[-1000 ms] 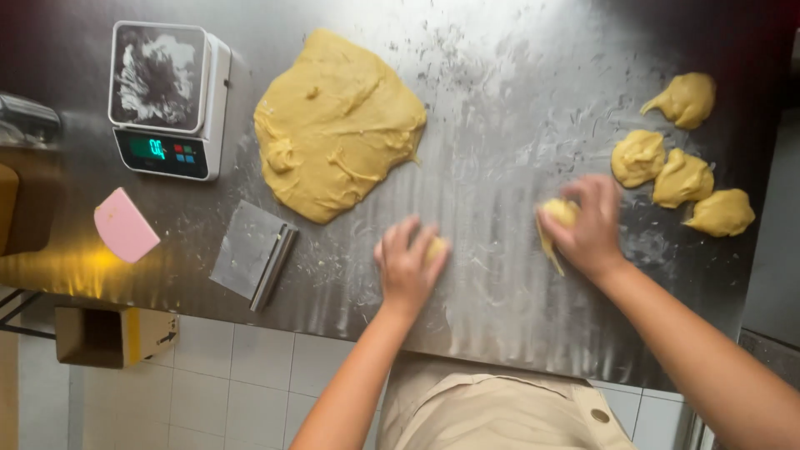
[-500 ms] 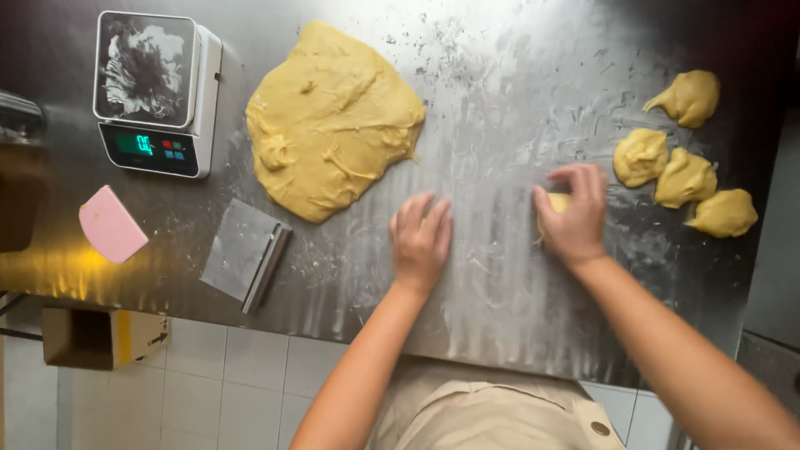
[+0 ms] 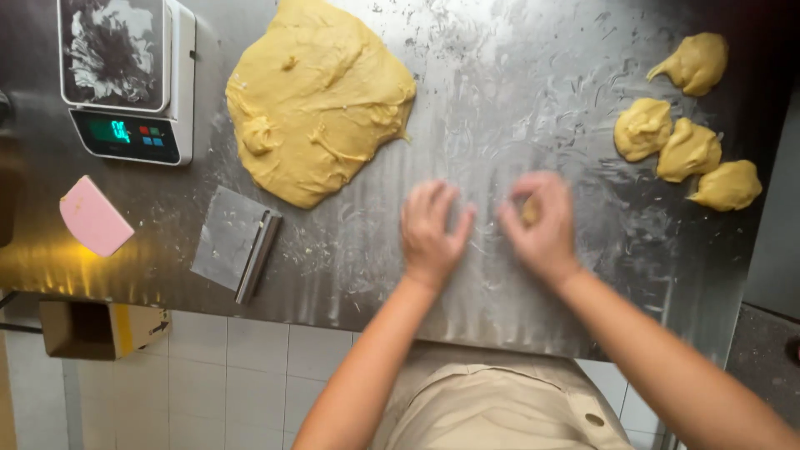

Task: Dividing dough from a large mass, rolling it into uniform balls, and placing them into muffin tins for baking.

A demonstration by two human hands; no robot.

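Head view: two hands (image 3: 433,233) (image 3: 542,225), four dough pieces (image 3: 643,128), one dough mass (image 3: 317,100).

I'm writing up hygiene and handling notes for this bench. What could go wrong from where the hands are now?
1. The right hand cups a small dough piece; on the smeared steel table it may stick and tear.
2. The metal bench scraper lies near the table's front edge and could get knocked off.
3. The big dough mass sits uncovered and may dry out.
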